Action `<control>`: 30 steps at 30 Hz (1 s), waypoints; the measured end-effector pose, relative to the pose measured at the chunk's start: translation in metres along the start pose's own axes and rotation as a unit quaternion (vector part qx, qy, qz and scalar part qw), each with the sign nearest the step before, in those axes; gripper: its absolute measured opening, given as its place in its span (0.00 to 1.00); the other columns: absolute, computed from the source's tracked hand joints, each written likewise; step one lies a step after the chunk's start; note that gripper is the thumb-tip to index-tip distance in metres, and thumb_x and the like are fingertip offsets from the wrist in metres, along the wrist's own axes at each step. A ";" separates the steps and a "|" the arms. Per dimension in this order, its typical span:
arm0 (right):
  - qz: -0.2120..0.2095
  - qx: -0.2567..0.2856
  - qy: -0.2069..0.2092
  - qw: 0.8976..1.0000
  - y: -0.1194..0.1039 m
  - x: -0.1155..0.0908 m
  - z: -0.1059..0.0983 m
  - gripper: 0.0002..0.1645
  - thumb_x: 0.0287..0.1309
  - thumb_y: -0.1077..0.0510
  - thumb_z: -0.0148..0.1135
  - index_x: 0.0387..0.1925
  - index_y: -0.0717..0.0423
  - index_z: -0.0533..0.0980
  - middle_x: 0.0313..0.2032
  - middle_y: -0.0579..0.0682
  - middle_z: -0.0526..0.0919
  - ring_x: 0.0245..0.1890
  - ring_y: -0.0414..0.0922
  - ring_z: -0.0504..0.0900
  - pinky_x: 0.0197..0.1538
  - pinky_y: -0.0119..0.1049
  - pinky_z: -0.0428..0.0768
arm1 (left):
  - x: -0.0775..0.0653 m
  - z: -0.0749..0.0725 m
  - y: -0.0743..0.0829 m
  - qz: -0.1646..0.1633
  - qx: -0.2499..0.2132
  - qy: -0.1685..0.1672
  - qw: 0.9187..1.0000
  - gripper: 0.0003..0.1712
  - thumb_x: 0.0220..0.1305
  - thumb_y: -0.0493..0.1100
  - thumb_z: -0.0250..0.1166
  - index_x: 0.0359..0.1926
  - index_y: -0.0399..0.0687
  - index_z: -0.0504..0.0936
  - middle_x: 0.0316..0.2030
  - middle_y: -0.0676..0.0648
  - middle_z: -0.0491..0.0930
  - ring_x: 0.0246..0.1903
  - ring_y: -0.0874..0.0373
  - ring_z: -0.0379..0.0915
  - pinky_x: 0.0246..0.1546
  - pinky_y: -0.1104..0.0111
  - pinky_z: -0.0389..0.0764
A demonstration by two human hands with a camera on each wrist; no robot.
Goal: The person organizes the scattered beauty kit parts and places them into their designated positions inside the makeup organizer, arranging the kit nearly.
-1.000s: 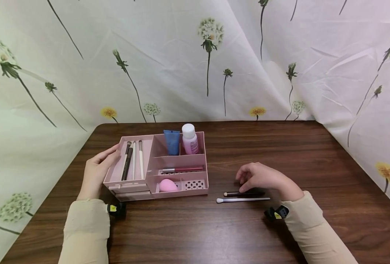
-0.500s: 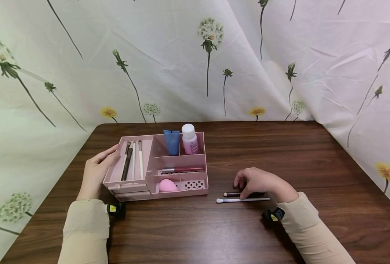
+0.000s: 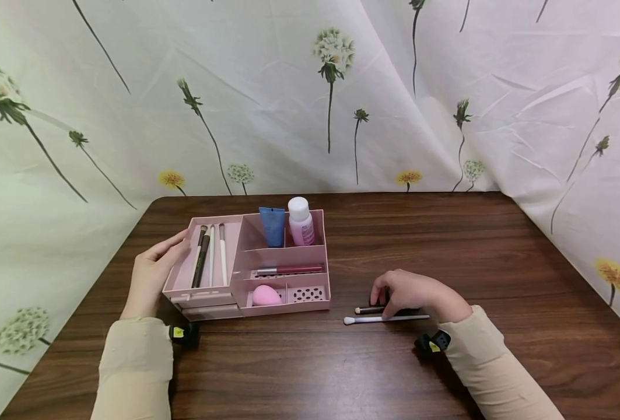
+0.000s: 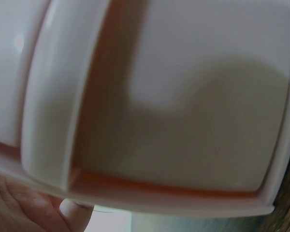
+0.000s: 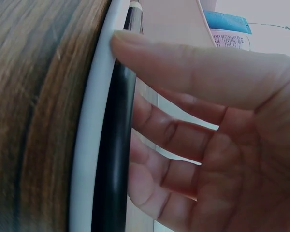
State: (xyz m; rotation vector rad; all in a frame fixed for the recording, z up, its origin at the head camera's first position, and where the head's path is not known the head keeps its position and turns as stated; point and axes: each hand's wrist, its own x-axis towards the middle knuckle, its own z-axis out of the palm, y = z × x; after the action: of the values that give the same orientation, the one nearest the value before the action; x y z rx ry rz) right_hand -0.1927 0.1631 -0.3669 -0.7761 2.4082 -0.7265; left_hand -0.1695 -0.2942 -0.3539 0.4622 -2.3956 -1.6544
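My left hand rests against the left side of a pink makeup organizer, with its fingers fairly straight along the wall. In the left wrist view, the organizer's side and drawer front fill most of the picture. To the right of the organizer, a white-handled makeup brush and a black-handled makeup brush lie side by side on the table. My right hand pinches the pair: the thumb touches the white handle and the curled fingers lie behind the black one.
Several makeup brushes lie in the organizer's left tray. Its other compartments hold a blue tube, a white-capped pink bottle, a red lip gloss tube and a pink sponge. A floral cloth hangs behind the table.
My right hand has shifted slightly left and toward me, its thumb going from the black brush to the white one. The black brush lies marginally closer to the white. The left hand stays put.
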 end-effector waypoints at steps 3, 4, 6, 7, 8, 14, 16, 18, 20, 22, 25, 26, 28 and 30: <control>-0.007 0.015 -0.013 1.000 0.000 0.000 0.000 0.13 0.43 0.68 0.75 0.33 0.56 0.82 0.28 0.46 0.80 0.30 0.36 0.74 0.35 0.30 0.74 | 0.000 0.000 0.000 0.001 -0.005 -0.002 1.000 0.31 0.63 0.62 0.65 0.66 0.62 0.76 0.67 0.53 0.71 0.53 0.73 0.70 0.42 0.84 0.72; -0.008 0.021 -0.016 1.000 0.001 0.000 0.000 0.13 0.43 0.69 0.75 0.33 0.57 0.82 0.28 0.46 0.79 0.30 0.36 0.74 0.35 0.29 0.74 | 0.000 0.000 0.000 0.001 -0.006 -0.002 1.000 0.31 0.63 0.62 0.65 0.66 0.62 0.76 0.67 0.53 0.72 0.53 0.73 0.70 0.42 0.84 0.72; -0.013 0.032 -0.024 0.999 0.002 0.000 0.000 0.13 0.44 0.69 0.74 0.34 0.58 0.83 0.27 0.47 0.79 0.29 0.36 0.74 0.34 0.29 0.74 | 0.000 0.000 0.000 0.000 -0.005 -0.002 1.000 0.31 0.63 0.62 0.65 0.66 0.62 0.76 0.67 0.53 0.72 0.53 0.73 0.70 0.42 0.84 0.72; -0.012 0.037 -0.026 0.999 0.002 0.000 0.000 0.12 0.44 0.69 0.74 0.34 0.58 0.83 0.27 0.47 0.79 0.29 0.36 0.74 0.34 0.29 0.74 | 0.000 0.000 0.001 -0.001 -0.005 -0.002 1.000 0.31 0.63 0.63 0.65 0.66 0.62 0.76 0.67 0.53 0.72 0.53 0.73 0.70 0.42 0.84 0.72; -0.013 0.040 -0.029 0.999 0.003 0.000 0.001 0.12 0.44 0.69 0.74 0.34 0.58 0.82 0.27 0.47 0.79 0.29 0.37 0.74 0.34 0.29 0.74 | 0.000 0.000 0.001 -0.002 -0.005 -0.003 1.000 0.32 0.63 0.63 0.65 0.66 0.62 0.76 0.67 0.53 0.71 0.54 0.73 0.70 0.42 0.84 0.72; -0.027 0.027 -0.033 0.999 0.004 0.000 0.001 0.11 0.44 0.69 0.70 0.34 0.58 0.82 0.27 0.44 0.78 0.29 0.36 0.73 0.34 0.28 0.72 | -0.001 0.000 0.001 -0.004 -0.004 -0.002 1.000 0.32 0.63 0.63 0.65 0.66 0.61 0.76 0.67 0.52 0.71 0.53 0.73 0.70 0.42 0.84 0.72; -0.033 0.017 -0.029 0.999 0.003 -0.001 0.001 0.11 0.44 0.69 0.70 0.33 0.58 0.82 0.27 0.44 0.78 0.29 0.35 0.72 0.34 0.28 0.72 | -0.001 0.000 0.001 -0.004 -0.008 -0.002 1.000 0.32 0.63 0.62 0.65 0.66 0.61 0.76 0.67 0.53 0.72 0.53 0.73 0.70 0.42 0.84 0.72; -0.034 0.013 -0.025 0.999 0.003 0.000 0.002 0.11 0.43 0.68 0.70 0.33 0.58 0.82 0.26 0.43 0.77 0.29 0.35 0.72 0.35 0.28 0.72 | -0.001 0.000 0.001 -0.005 -0.011 -0.002 1.000 0.32 0.63 0.62 0.66 0.65 0.61 0.76 0.67 0.54 0.72 0.52 0.73 0.70 0.42 0.84 0.72; -0.033 0.009 -0.021 0.999 0.003 0.000 0.002 0.11 0.43 0.68 0.71 0.32 0.58 0.82 0.26 0.43 0.77 0.29 0.34 0.72 0.35 0.28 0.72 | -0.001 0.000 0.001 -0.005 -0.014 -0.002 1.000 0.31 0.63 0.62 0.66 0.65 0.61 0.77 0.66 0.55 0.73 0.52 0.74 0.70 0.42 0.84 0.72; -0.035 0.005 -0.019 0.999 0.003 0.000 0.002 0.11 0.43 0.67 0.72 0.33 0.57 0.82 0.26 0.43 0.78 0.29 0.34 0.72 0.35 0.28 0.72 | -0.001 0.000 0.001 -0.005 -0.016 -0.002 1.000 0.31 0.62 0.62 0.66 0.65 0.62 0.77 0.66 0.55 0.73 0.52 0.74 0.70 0.42 0.84 0.72; -0.038 -0.003 -0.020 0.999 0.003 0.001 0.001 0.10 0.45 0.67 0.72 0.33 0.57 0.82 0.27 0.43 0.78 0.29 0.34 0.72 0.35 0.28 0.72 | -0.001 0.000 0.000 -0.003 -0.013 -0.002 1.000 0.31 0.63 0.62 0.66 0.65 0.62 0.77 0.66 0.55 0.73 0.52 0.74 0.70 0.42 0.84 0.72; -0.038 -0.004 -0.021 0.999 0.003 0.001 0.001 0.10 0.45 0.67 0.72 0.33 0.56 0.82 0.27 0.43 0.78 0.29 0.34 0.72 0.35 0.28 0.72 | -0.001 0.000 0.000 -0.002 -0.013 -0.001 1.000 0.31 0.63 0.62 0.66 0.65 0.62 0.77 0.66 0.55 0.73 0.52 0.74 0.70 0.42 0.84 0.72; -0.042 -0.006 -0.021 0.999 0.003 0.000 0.001 0.10 0.45 0.67 0.72 0.33 0.56 0.82 0.27 0.43 0.78 0.29 0.34 0.72 0.34 0.28 0.73 | 0.000 0.000 0.000 0.000 -0.012 0.000 1.000 0.31 0.63 0.62 0.66 0.65 0.62 0.77 0.66 0.55 0.73 0.51 0.74 0.71 0.42 0.84 0.73; -0.050 -0.009 -0.020 0.999 0.003 0.000 0.000 0.10 0.46 0.67 0.72 0.33 0.56 0.82 0.26 0.43 0.78 0.29 0.34 0.72 0.34 0.28 0.73 | 0.000 0.000 -0.001 0.002 -0.012 0.001 1.000 0.31 0.63 0.62 0.66 0.65 0.62 0.77 0.66 0.55 0.73 0.51 0.75 0.71 0.42 0.84 0.72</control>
State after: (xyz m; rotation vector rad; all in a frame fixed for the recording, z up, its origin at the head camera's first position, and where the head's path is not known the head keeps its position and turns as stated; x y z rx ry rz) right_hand -0.1940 0.1655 -0.3689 -0.9144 2.3569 -0.7214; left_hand -0.1693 -0.2942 -0.3547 0.4551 -2.3724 -1.6785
